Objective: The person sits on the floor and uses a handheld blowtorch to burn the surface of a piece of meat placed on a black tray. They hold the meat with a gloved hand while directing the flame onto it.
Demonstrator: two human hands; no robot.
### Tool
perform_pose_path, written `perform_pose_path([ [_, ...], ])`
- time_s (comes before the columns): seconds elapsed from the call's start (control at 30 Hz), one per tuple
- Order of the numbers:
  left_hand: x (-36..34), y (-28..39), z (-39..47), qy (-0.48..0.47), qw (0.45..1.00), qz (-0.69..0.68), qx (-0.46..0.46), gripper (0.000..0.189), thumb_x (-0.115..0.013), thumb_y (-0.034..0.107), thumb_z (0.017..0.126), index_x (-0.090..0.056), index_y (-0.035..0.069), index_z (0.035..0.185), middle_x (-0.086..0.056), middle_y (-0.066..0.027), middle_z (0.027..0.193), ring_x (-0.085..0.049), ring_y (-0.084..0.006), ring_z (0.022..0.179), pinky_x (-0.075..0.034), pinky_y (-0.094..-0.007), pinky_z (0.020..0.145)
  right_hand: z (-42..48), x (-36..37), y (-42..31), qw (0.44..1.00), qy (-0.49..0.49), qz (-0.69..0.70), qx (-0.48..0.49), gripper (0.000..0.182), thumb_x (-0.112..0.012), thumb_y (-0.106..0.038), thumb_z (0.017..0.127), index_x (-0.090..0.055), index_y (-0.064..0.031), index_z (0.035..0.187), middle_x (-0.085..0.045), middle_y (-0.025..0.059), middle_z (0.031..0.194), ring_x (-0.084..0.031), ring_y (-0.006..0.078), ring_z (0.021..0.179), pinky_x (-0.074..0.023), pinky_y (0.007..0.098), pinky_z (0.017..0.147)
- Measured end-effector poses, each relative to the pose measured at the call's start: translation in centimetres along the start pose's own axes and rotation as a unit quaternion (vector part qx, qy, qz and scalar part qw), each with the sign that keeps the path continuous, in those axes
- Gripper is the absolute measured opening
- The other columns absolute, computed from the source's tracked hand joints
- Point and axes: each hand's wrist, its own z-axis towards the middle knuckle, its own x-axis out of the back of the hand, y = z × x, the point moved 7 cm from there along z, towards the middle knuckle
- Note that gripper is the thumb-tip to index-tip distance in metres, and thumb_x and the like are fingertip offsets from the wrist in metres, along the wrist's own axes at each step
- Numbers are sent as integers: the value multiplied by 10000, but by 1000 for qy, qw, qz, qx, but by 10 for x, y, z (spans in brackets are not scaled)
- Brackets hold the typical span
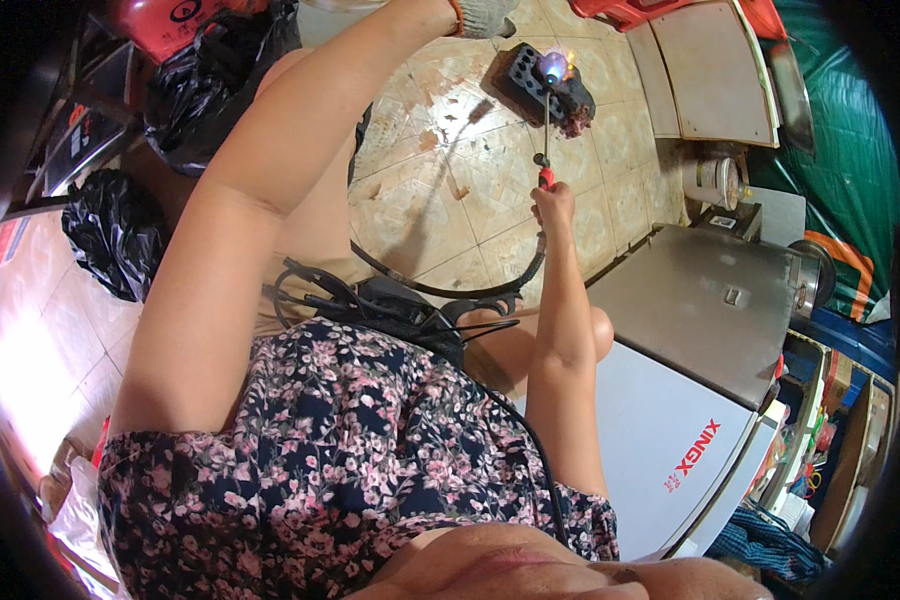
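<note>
My right hand (pixel 555 204) grips the red handle (pixel 546 178) of a gas blowtorch, whose long metal tube (pixel 547 127) points away from me. A blue and orange flame (pixel 556 67) burns at its nozzle. The flame plays over a blackened, charred piece (pixel 576 96), apparently meat, with a raw pinkish end. That piece lies on a dark brick with holes (pixel 525 69) on the floor. My left hand (pixel 487 16) wears a grey knitted work glove and is left of the brick at the top edge; its fingers are partly cut off from view.
A black hose (pixel 457 291) curves from the torch across the tiled floor (pixel 435 225), which carries scraps and stains. Black plastic bags (pixel 202 90) and a red gas cylinder (pixel 172 22) stand at left. A white appliance (pixel 652 435) is close on my right, with a plastic bucket (pixel 709 182) beyond.
</note>
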Motion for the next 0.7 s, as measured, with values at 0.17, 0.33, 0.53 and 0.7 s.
perform_pose_path([
  [0.17,-1,-4,1,-6,1000,0,7,470,-593,438,869,-691,32,1084,-679,-220,1093,-659,-367,1014,-513,-466,879,1,-1,-7,1000,14,-14,-1,224,-706,-144,704,-581,-7,832,-603,94,586,-599,193,465,-451,335,425],
  [0.33,0,-2,-1,-3,1000,-5,6,465,-598,431,865,-692,31,1083,-680,-220,1092,-662,-365,1012,-515,-463,874,1,1,-6,999,25,-20,-6,198,-706,-119,722,-572,-6,815,-587,88,568,-544,171,422,-398,321,379],
  [0.53,-5,-1,5,-15,1000,14,-9,425,-613,374,833,-703,22,1054,-693,-221,1045,-675,-358,978,-526,-458,846,1,3,-8,999,25,-19,-11,198,-700,-111,712,-572,-4,817,-586,94,569,-550,175,425,-400,321,378],
  [0.7,-17,-4,9,-44,999,12,-18,408,-622,324,794,-704,19,1051,-697,-226,1029,-681,-357,954,-533,-452,823,4,3,-8,999,28,-25,-9,207,-700,-118,697,-578,-2,817,-597,99,575,-579,189,446,-432,335,410],
])
